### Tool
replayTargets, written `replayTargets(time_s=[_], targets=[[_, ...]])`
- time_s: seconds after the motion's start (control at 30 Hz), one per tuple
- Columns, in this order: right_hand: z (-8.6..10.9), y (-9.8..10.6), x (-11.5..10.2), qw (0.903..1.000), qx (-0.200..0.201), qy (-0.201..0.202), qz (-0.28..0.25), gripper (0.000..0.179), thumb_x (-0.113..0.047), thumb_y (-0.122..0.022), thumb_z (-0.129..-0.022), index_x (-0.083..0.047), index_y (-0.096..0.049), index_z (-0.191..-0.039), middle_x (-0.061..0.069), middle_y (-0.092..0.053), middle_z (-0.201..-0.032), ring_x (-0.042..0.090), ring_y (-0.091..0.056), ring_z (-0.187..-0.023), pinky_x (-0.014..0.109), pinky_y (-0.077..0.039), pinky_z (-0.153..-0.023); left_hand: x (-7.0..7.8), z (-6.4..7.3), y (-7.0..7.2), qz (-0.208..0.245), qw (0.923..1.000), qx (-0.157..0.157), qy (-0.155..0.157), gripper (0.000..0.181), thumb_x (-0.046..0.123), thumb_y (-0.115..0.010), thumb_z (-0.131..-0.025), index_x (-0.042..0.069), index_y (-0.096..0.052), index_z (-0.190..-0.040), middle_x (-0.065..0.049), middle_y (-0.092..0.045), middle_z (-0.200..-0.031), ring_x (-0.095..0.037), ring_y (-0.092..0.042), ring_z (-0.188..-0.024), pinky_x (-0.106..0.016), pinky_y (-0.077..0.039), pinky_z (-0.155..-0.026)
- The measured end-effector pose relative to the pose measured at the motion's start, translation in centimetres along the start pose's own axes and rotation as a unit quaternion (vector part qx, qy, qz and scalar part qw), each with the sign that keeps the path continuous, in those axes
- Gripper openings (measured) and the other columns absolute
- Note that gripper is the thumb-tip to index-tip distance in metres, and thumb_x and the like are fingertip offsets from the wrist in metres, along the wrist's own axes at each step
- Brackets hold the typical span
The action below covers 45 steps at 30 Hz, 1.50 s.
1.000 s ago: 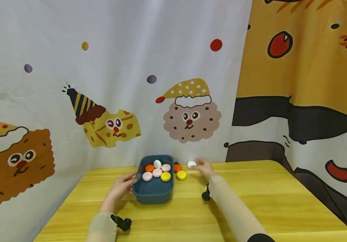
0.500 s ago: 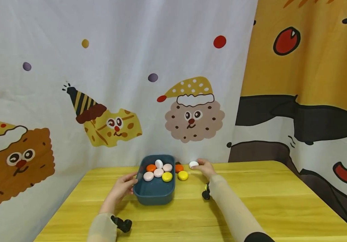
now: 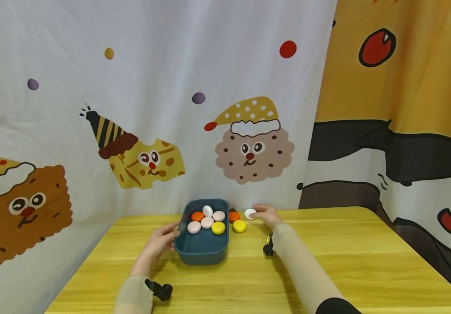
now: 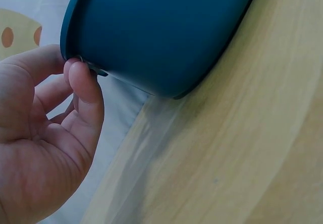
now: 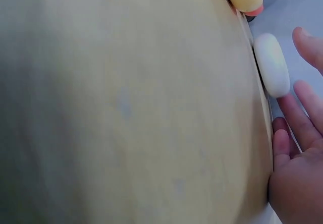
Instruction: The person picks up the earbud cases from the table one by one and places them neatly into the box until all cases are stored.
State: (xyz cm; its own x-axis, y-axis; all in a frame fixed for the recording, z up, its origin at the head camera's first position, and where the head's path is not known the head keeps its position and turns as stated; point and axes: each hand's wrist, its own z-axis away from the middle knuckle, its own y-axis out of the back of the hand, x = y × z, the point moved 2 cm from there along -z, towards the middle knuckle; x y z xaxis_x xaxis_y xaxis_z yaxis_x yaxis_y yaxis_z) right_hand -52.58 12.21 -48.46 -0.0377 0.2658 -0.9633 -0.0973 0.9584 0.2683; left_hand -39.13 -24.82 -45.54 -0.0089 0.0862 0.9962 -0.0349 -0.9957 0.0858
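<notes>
A dark blue-green bin (image 3: 202, 258) stands on the wooden table, holding several glossy rounded discs in white, pale pink, orange and yellow. My left hand (image 3: 159, 243) grips its left side; in the left wrist view, thumb and fingers (image 4: 86, 85) pinch at the rim. To the right of the bin, a white disc (image 3: 249, 213) lies flat near the table's back edge. Beside it is my right hand (image 3: 267, 215). The right wrist view shows fingertips (image 5: 286, 103) right at the near end of the white disc (image 5: 272, 65), with the thumb raised apart from it.
Between bin and right hand lie a yellow disc (image 3: 239, 226) and an orange disc (image 3: 234, 216), with a dark brown piece (image 3: 232, 208) partly hidden behind. A printed curtain (image 3: 162, 65) hangs directly behind the table (image 3: 241, 283).
The head view has shifted slightly. My left hand keeps its grip on the bin, and my right hand stays beside the white disc.
</notes>
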Motion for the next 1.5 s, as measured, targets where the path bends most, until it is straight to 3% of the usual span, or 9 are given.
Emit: replayTargets(time_s=[0.2,0.5,0.87,1.27,1.5], targets=[[-0.05,-0.48,-0.07,0.9998,-0.016,0.005,0.013,0.053,-0.008,-0.076,-0.081,0.005,-0.058,-0.129,0.020,-0.057,-0.131,0.036,-0.047,-0.125,0.048,-0.031,-0.108,-0.26,-0.06,0.25,-0.003,1.0000,0.004,0.008,0.049,0.004,-0.056,-0.096,-0.001,-0.044,-0.144,-0.008,-0.051,-0.093,-0.012,-0.048,-0.057,-0.023,-0.047,-0.052],[0.27,-0.54,-0.41,0.9981,-0.059,0.013,0.011,0.062,-0.006,-0.076,-0.080,0.005,-0.052,-0.136,0.022,-0.048,-0.140,0.038,-0.038,-0.133,0.051,-0.028,-0.110,-0.07,-0.14,-0.10,-0.007,0.9999,0.007,0.010,0.047,0.005,-0.057,-0.096,0.000,-0.047,-0.142,-0.011,-0.052,-0.094,-0.013,-0.049,-0.058,-0.024,-0.047,-0.052],[0.00,-0.81,-0.67,0.9930,-0.100,0.031,0.054,0.061,-0.005,-0.075,-0.081,0.006,-0.052,-0.136,0.023,-0.047,-0.140,0.040,-0.038,-0.131,0.054,-0.026,-0.109,-0.14,-0.17,-0.18,-0.002,0.9999,0.009,0.011,0.048,0.004,-0.057,-0.095,0.001,-0.047,-0.142,-0.009,-0.052,-0.093,-0.013,-0.048,-0.057,-0.025,-0.048,-0.053],[0.25,-0.71,-0.62,0.9924,-0.104,0.013,0.064,0.048,-0.008,-0.078,-0.079,0.002,-0.063,-0.124,0.017,-0.058,-0.129,0.034,-0.047,-0.122,0.052,-0.028,-0.108,-0.08,-0.12,-0.23,-0.003,0.9998,0.012,0.012,0.048,0.005,-0.057,-0.096,0.001,-0.047,-0.143,-0.009,-0.052,-0.093,-0.012,-0.048,-0.058,-0.024,-0.048,-0.053],[0.27,-0.86,-0.70,0.9896,-0.122,0.018,0.074,0.053,-0.007,-0.076,-0.079,0.002,-0.060,-0.129,0.018,-0.054,-0.134,0.036,-0.043,-0.127,0.052,-0.027,-0.109,-0.20,-0.09,-0.05,-0.002,0.9999,0.010,0.009,0.048,0.004,-0.056,-0.096,-0.001,-0.046,-0.143,-0.009,-0.051,-0.092,-0.013,-0.048,-0.057,-0.024,-0.047,-0.052]])
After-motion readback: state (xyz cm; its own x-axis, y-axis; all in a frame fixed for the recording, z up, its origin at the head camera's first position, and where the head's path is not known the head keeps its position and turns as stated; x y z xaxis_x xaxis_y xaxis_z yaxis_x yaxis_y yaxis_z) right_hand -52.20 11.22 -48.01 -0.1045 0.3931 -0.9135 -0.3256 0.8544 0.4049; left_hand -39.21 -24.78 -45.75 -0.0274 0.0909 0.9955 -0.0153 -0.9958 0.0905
